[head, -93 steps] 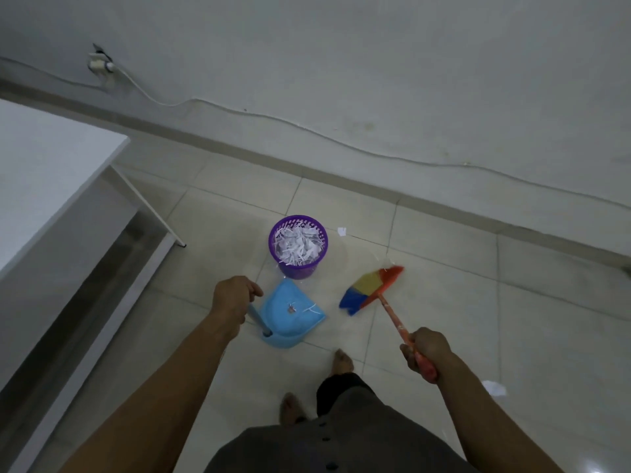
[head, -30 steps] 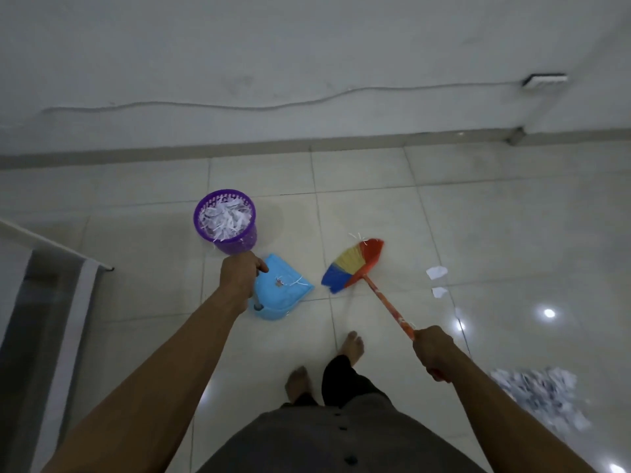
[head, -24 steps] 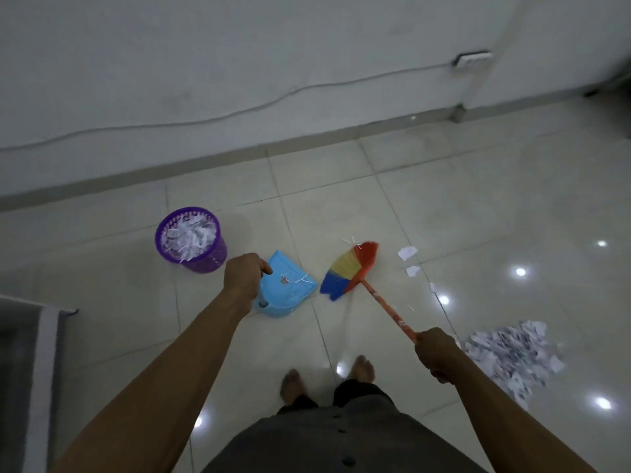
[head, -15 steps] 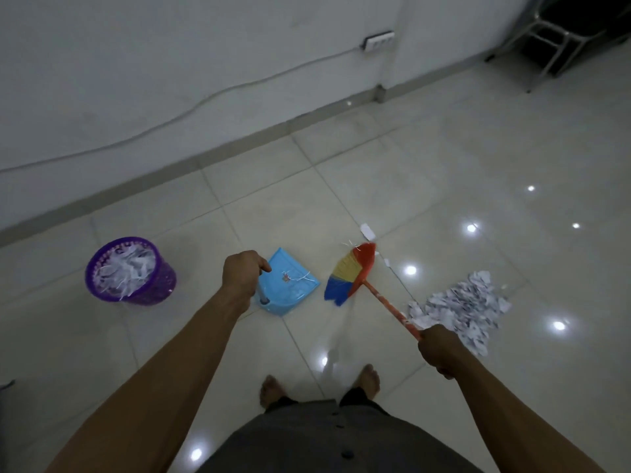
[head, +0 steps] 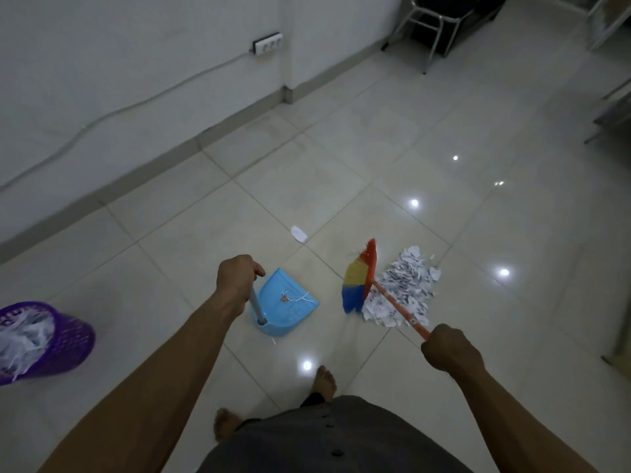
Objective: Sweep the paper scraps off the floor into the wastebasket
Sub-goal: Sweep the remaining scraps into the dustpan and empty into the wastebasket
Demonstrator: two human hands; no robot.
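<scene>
View from a head-worn camera looking down at a pale tiled floor [head: 392, 138] in dim light. At the far left edge stands a purple wastebasket [head: 51, 343], blurred, already holding white paper shreds. To its right, a bare left forearm reaches forward; the left hand [head: 237, 281] is closed around the grey upright handle of a blue dustpan [head: 290, 308]. The dustpan rests on the floor, well apart from the wastebasket, its open mouth toward the right, with a few thin paper strips and a small dark speck inside. Just beyond the dustpan lies a single white scrap [head: 298, 233] on a tile seam. Right of the dustpan is a broom [head: 358, 281] with bristles banded red, yellow and blue, its head turned on edge near the floor. Its orange handle slants down and right into the right hand [head: 450, 349], which is closed in a fist around it. A heap of paper scraps [head: 406, 288] lies on the floor touching the right side of the bristles, partly under the handle. At the bottom centre are dark clothing and two bare feet. Along the left wall a cable runs up to a socket strip [head: 268, 46]. Chair legs [head: 426, 32] show at top right.
</scene>
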